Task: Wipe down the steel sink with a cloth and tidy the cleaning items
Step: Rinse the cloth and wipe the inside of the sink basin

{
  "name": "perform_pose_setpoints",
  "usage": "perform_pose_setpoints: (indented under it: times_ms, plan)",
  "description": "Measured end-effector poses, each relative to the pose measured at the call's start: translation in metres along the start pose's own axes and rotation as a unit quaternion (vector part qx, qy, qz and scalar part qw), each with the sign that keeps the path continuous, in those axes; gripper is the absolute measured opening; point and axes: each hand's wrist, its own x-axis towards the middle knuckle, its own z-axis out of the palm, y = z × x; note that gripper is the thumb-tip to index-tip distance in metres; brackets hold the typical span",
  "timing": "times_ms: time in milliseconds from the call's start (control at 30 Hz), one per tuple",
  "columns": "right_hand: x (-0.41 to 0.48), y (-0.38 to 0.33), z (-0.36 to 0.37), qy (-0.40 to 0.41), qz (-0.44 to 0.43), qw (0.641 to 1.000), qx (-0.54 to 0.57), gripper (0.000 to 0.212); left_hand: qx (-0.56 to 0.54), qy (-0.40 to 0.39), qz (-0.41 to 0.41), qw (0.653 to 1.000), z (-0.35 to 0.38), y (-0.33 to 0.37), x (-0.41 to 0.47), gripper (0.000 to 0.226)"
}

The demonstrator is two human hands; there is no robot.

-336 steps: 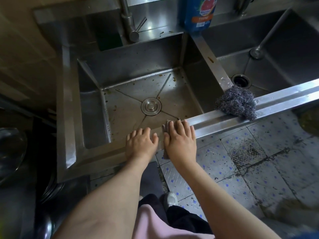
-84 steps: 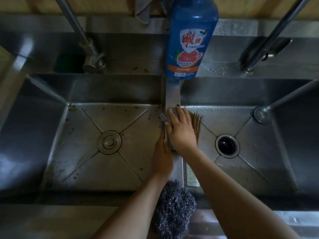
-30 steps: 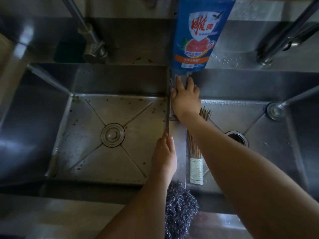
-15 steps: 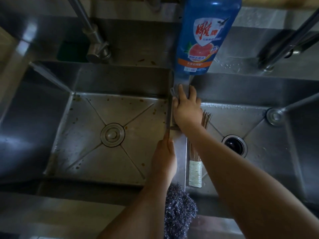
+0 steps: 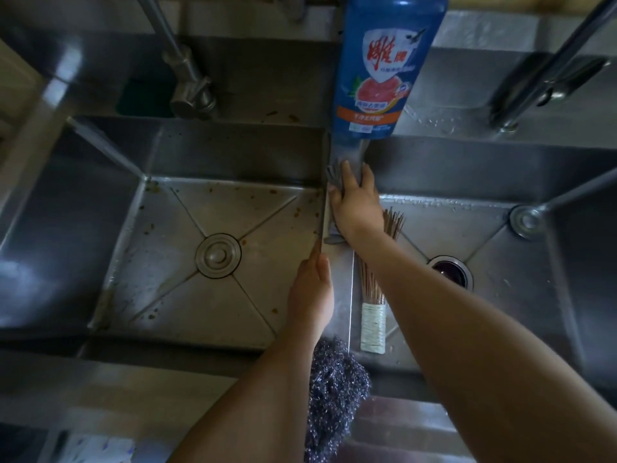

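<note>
Two hands near bottle (image 5: 384, 71): right hand (image 5: 355, 208) grip spread, pressing cloth (image 5: 332, 177) just short of it; left hand (image 5: 310, 292) flat, farther back. Overshoot could topple bottle.

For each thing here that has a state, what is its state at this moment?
right hand, flat, pressing the cloth on the divider.
left hand, resting on the divider's edge.
detergent bottle, upright on the back ledge.
left drain, plugged.
right drain, open.
bamboo brush, lying in the right basin.
steel scourer, on the front rim.
</note>
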Motion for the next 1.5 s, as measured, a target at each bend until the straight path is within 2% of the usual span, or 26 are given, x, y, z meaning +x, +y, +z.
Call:
perform_pose_setpoints:
  times_ms: [100,233,300,400,633,767,1100,1267,1500]
  plan:
    - [-0.020,0.006,0.002,0.001,0.008,0.999,0.034,0.049,-0.012,-0.007,0.019,1.000,-0.003,0.003,-0.003,0.043]
    - [-0.042,0.016,-0.003,-0.004,0.040,0.982,0.186,0.045,0.001,-0.080,0.035,0.996,-0.015,0.006,-0.005,0.042]
    - [-0.048,0.023,-0.005,0.001,0.063,0.973,0.222,0.044,0.038,-0.094,0.019,0.995,-0.025,0.009,0.003,0.037]
    - [-0.067,0.033,-0.015,0.030,0.058,0.969,0.236,0.042,0.073,-0.053,-0.007,0.996,-0.040,0.014,-0.001,0.043]
    - [-0.100,0.018,-0.048,0.047,0.020,0.964,0.259,0.041,-0.093,0.048,0.055,0.993,-0.077,0.022,-0.039,0.034]
    - [-0.118,-0.004,-0.058,0.066,-0.013,0.960,0.271,0.043,-0.142,0.087,0.089,0.982,-0.100,0.025,-0.062,0.032]
    - [-0.177,-0.074,-0.047,0.102,-0.084,0.946,0.295,0.041,-0.239,0.105,0.125,0.957,-0.178,0.001,-0.102,0.028]
    - [-0.212,-0.119,-0.013,0.124,-0.075,0.940,0.308,0.043,-0.279,0.097,0.152,0.943,-0.236,-0.027,-0.110,0.019]
    - [-0.247,-0.165,0.033,0.165,-0.051,0.934,0.311,0.044,-0.287,0.060,0.204,0.934,-0.298,-0.058,-0.122,0.026]
